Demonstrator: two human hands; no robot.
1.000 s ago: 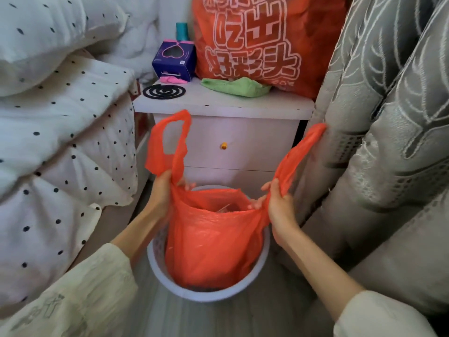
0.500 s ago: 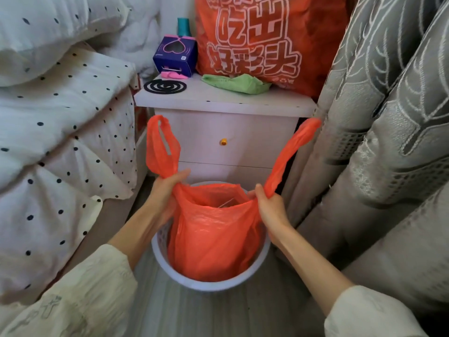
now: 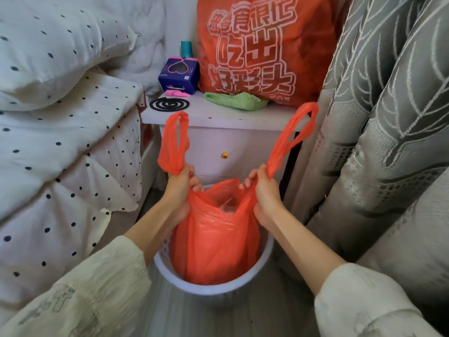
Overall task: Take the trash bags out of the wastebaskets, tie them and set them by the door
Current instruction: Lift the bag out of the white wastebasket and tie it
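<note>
An orange plastic trash bag (image 3: 213,244) hangs with its lower part inside a white round wastebasket (image 3: 243,285) on the floor. My left hand (image 3: 178,188) grips the base of the bag's left handle loop, which stands up above my fist. My right hand (image 3: 264,190) grips the base of the right handle loop, which stretches up toward the curtain. The bag's mouth gapes between my hands, and crumpled clear plastic shows inside. The bag's bottom is hidden by the basket.
A white nightstand (image 3: 218,139) stands right behind the basket, carrying a big orange printed bag (image 3: 255,49), a green cloth (image 3: 235,100), a purple box (image 3: 178,75) and a black coil (image 3: 169,103). Polka-dot bedding (image 3: 60,142) crowds the left; grey curtains (image 3: 376,142) crowd the right.
Both hands have closed tighter on the handle bases and drawn nearer each other. The bag's mouth has narrowed and the bag has risen higher out of the basket.
</note>
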